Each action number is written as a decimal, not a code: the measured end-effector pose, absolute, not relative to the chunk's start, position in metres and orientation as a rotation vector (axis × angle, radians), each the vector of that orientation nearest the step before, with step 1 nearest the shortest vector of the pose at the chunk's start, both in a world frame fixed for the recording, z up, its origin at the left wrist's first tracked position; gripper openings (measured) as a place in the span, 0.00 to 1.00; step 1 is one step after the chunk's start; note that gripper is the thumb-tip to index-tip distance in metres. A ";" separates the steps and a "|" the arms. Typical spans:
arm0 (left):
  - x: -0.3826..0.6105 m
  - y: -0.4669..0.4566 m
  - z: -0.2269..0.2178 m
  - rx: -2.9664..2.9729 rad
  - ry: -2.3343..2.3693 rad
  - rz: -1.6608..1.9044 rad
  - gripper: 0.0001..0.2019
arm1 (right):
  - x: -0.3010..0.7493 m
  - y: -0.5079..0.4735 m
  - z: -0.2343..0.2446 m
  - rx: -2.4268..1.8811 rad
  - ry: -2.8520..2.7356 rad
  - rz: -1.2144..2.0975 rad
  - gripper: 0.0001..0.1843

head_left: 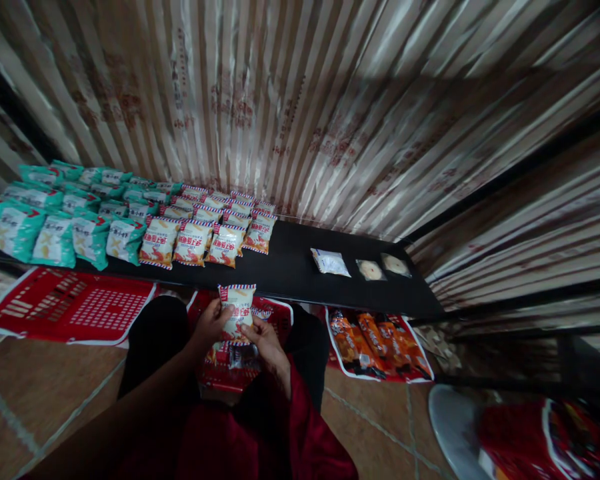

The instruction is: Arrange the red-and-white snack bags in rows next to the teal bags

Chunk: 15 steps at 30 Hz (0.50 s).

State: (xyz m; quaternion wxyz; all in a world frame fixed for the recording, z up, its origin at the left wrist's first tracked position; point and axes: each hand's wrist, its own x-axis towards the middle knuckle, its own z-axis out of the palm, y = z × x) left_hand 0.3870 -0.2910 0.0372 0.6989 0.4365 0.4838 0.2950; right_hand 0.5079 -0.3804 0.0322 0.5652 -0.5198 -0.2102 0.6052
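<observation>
A cream snack bag [239, 308] with red print and striped ends is held upright between both hands, in front of the shelf edge. My left hand [211, 327] pinches its left side; my right hand [267, 343] grips its lower right corner. Matching snack bags [223, 245] stand in rows on the black shelf [295, 257] just beyond. To their left are several rows of teal snack bags [55, 238]. Below my hands a red basket [225, 380] sits between my knees, partly covered by my arms, with packets inside.
Farther right on the shelf lie a white packet [330, 262] and two clear-wrapped round items, one of them a pale disc [370, 270]. A red basket of orange packets [377, 340] is below. An empty-looking red basket [70, 303] stands left; a grey stool [453, 427] right.
</observation>
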 end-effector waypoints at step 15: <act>0.407 -0.295 0.027 0.919 0.962 0.669 0.26 | 0.530 -0.372 0.047 -1.264 -0.491 1.349 0.25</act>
